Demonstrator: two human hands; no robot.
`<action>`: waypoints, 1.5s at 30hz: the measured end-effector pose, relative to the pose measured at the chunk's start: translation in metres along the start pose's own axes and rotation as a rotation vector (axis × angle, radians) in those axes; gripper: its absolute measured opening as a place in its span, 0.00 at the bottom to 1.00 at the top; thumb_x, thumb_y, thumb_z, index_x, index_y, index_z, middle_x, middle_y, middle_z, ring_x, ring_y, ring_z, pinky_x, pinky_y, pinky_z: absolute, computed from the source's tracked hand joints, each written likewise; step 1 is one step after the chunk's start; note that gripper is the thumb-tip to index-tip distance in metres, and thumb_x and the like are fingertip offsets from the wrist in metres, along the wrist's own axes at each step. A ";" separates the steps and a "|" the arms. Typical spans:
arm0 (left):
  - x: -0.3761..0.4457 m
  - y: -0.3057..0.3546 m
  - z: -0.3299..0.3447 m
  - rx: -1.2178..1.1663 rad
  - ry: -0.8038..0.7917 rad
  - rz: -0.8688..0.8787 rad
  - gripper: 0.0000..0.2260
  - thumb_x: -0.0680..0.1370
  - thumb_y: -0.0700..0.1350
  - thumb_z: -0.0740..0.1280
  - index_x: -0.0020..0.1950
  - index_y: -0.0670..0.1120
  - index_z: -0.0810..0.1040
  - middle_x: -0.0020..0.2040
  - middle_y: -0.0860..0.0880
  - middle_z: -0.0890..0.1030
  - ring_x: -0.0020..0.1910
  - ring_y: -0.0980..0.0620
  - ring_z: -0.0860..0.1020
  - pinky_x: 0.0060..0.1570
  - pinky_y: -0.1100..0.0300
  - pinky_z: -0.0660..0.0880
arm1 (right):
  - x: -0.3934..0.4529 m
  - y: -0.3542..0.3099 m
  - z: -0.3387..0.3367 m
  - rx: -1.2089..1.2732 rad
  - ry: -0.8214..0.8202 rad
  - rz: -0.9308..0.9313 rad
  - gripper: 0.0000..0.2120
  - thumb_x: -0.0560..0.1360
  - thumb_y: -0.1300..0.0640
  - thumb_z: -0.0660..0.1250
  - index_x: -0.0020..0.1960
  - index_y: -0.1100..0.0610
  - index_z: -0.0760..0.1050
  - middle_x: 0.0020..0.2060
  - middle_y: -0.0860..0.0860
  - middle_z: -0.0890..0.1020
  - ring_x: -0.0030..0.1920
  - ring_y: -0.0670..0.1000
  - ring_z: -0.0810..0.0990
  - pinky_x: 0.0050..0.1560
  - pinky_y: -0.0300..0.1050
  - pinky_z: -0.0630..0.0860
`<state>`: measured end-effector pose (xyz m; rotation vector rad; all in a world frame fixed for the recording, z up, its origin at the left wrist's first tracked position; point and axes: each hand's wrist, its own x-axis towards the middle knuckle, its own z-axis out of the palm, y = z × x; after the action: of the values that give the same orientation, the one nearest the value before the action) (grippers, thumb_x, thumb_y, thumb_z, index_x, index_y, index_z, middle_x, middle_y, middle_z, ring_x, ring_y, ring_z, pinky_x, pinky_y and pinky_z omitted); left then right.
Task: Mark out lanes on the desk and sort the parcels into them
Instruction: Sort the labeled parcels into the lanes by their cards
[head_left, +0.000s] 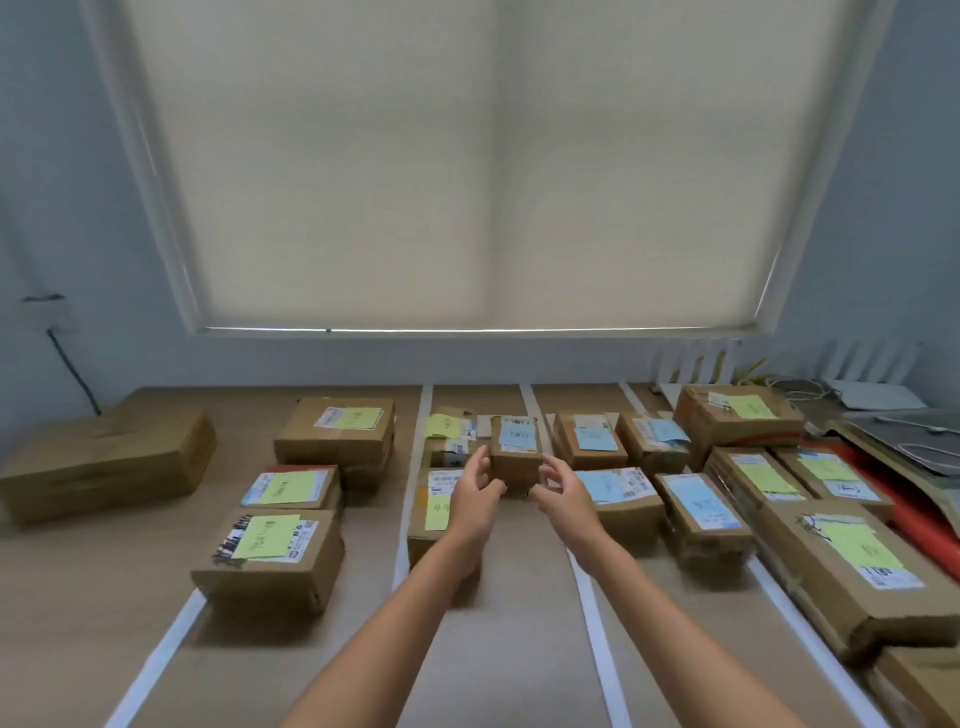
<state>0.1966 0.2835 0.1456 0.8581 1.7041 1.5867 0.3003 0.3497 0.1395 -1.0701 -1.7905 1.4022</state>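
Brown cardboard: a small parcel (515, 451), blue-labelled face up and long axis running away from the camera, is held between the curled left hand (477, 492) and right hand (562, 494) above the tape-laned tabletop (498, 649).

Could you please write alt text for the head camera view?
Two bare hands, left hand and right hand, grip a small brown cardboard parcel with a blue label above a wooden desk, where white tape strips separate lanes of labelled parcels.
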 end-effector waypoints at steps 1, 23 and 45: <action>0.000 0.001 -0.027 0.008 0.000 -0.005 0.22 0.80 0.39 0.58 0.74 0.50 0.61 0.72 0.48 0.67 0.70 0.49 0.66 0.62 0.60 0.66 | -0.003 -0.009 0.025 0.008 -0.001 0.007 0.25 0.76 0.60 0.63 0.71 0.50 0.62 0.67 0.52 0.70 0.58 0.46 0.70 0.54 0.38 0.72; 0.004 0.009 -0.415 0.091 0.123 -0.068 0.23 0.80 0.39 0.59 0.74 0.50 0.60 0.72 0.48 0.66 0.67 0.53 0.68 0.52 0.69 0.69 | -0.029 -0.132 0.396 0.051 -0.136 0.041 0.26 0.74 0.64 0.63 0.71 0.52 0.64 0.65 0.53 0.72 0.60 0.51 0.73 0.60 0.48 0.74; 0.062 -0.097 -0.718 0.041 0.182 -0.267 0.24 0.79 0.36 0.59 0.74 0.48 0.60 0.71 0.46 0.67 0.69 0.49 0.66 0.66 0.56 0.63 | 0.015 -0.123 0.657 0.025 -0.231 0.195 0.27 0.76 0.63 0.62 0.73 0.53 0.60 0.68 0.55 0.68 0.64 0.54 0.71 0.60 0.46 0.71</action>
<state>-0.4286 -0.0826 0.0887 0.4914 1.8948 1.4876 -0.2911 0.0413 0.0965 -1.1338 -1.8618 1.7213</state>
